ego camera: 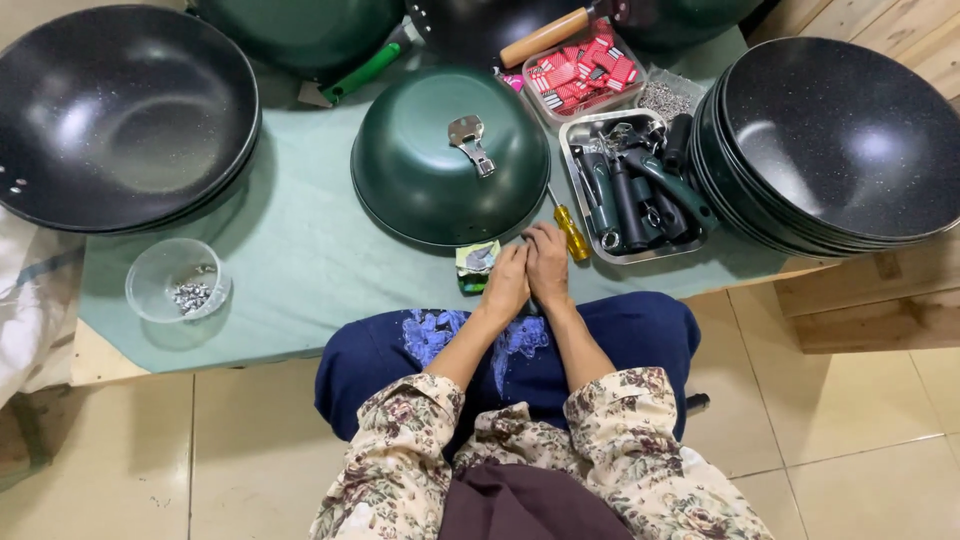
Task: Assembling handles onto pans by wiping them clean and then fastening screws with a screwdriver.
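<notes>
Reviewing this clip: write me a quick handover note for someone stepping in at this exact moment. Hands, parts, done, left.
Left hand and right hand are pressed together at the table edge; whether they hold anything is hidden.
The upturned green wok lies ahead, metal bracket on top, no handle on it.
Yellow screwdriver lies beside the right hand; the steel tray holds dark handles.
Small bowl of fasteners sits far left.
Done: bracket sits on the wok.
Left: seemingly the handle.
</notes>
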